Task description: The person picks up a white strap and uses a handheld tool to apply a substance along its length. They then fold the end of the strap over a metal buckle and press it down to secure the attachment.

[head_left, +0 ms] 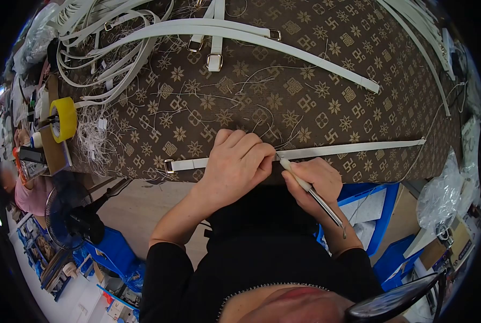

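Note:
A white strap with a small metal buckle at its left end lies along the near edge of the patterned cloth. My left hand is closed over the strap's middle, fingers curled and thumb tucked in. In my right hand is a pen-like tool with a pale front part and a metal shaft ending in a small hook. Its front tip meets the strap beside my left fingers. Thin thread loops up from that spot; its end is hidden by my left hand.
More white straps with buckles lie at the back left, others at the right. Loose thread ends pile near a yellow tape roll. A fan and a blue crate stand below; another person sits far left.

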A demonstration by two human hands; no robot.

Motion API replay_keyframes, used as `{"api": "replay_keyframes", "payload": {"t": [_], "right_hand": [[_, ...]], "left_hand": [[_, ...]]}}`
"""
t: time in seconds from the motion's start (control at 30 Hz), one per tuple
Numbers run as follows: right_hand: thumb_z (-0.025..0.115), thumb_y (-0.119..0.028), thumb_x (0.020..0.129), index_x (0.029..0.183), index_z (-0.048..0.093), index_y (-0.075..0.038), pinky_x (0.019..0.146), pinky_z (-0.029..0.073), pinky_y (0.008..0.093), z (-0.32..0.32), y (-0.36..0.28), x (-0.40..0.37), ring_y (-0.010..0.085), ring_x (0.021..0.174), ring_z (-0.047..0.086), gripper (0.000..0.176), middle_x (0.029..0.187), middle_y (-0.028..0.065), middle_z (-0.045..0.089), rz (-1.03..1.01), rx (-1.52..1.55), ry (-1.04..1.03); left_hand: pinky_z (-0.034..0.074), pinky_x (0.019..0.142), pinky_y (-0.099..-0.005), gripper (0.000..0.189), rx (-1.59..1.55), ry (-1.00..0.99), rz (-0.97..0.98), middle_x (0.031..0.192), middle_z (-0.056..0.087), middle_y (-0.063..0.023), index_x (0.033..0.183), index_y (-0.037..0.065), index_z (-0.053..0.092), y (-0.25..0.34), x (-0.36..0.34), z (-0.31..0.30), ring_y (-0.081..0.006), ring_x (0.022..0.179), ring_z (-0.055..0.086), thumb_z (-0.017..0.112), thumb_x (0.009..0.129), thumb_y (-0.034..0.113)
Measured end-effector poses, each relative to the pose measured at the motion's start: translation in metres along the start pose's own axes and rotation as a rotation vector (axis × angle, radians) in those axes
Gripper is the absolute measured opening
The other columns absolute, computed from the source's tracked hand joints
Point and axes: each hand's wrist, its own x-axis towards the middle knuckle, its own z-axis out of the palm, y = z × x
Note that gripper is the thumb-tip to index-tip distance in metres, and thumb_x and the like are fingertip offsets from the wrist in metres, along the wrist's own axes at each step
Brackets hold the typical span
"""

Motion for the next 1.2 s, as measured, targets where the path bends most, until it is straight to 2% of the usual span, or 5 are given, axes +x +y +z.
{"api": "replay_keyframes", "payload": {"t": [0.47, 0.63, 0.73, 0.77, 1.2], "right_hand": [[0.081, 0.002, 0.067, 0.093, 0.066, -0.002, 0.056, 0.052, 0.0291, 0.000, 0.000, 0.001, 0.0227, 0.062, 0.065, 0.030, 0.076, 0.0102, 0.069, -0.016, 0.010, 0.009], [0.081, 0.002, 0.068, 0.091, 0.065, -0.003, 0.054, 0.051, 0.0289, -0.003, -0.001, 0.000, 0.0229, 0.060, 0.065, 0.029, 0.075, 0.0108, 0.068, 0.022, 0.028, 0.018], [0.081, 0.001, 0.069, 0.093, 0.064, -0.003, 0.053, 0.051, 0.0291, -0.003, -0.001, -0.001, 0.0228, 0.060, 0.065, 0.029, 0.075, 0.0108, 0.068, 0.024, 0.038, 0.021], [0.081, 0.001, 0.069, 0.093, 0.064, -0.003, 0.053, 0.051, 0.0291, -0.003, -0.001, -0.001, 0.0228, 0.060, 0.065, 0.029, 0.075, 0.0108, 0.068, 0.020, 0.043, 0.019], [0.081, 0.000, 0.069, 0.094, 0.065, -0.004, 0.053, 0.050, 0.0283, -0.002, 0.000, -0.001, 0.0219, 0.059, 0.065, 0.030, 0.074, 0.0096, 0.068, 0.014, 0.044, 0.019]], "left_hand": [[0.039, 0.066, -0.0317, 0.023, -0.038, -0.002, -0.003, 0.076, 0.057, -0.0032, 0.087, 0.009, 0.060, -0.002, -0.001, -0.003, -0.0205, 0.067, 0.054, 0.071, 0.070, -0.002], [0.041, 0.066, -0.0314, 0.019, -0.272, 0.236, -0.391, 0.084, 0.059, -0.0037, 0.092, 0.007, 0.064, -0.005, -0.006, -0.032, -0.0216, 0.074, 0.055, 0.072, 0.075, 0.006], [0.039, 0.068, -0.0316, 0.024, -0.014, -0.082, -0.150, 0.084, 0.059, -0.0016, 0.093, 0.009, 0.065, -0.003, 0.000, -0.042, -0.0208, 0.075, 0.054, 0.076, 0.072, 0.011], [0.037, 0.069, -0.0320, 0.027, -0.014, -0.188, -0.213, 0.082, 0.057, 0.0000, 0.092, 0.011, 0.066, 0.002, 0.000, -0.040, -0.0195, 0.074, 0.054, 0.080, 0.069, 0.014], [0.039, 0.067, -0.0328, 0.019, 0.047, -0.147, -0.067, 0.082, 0.056, -0.0003, 0.089, 0.009, 0.068, 0.000, -0.002, -0.024, -0.0183, 0.074, 0.056, 0.076, 0.072, 0.008]]}}
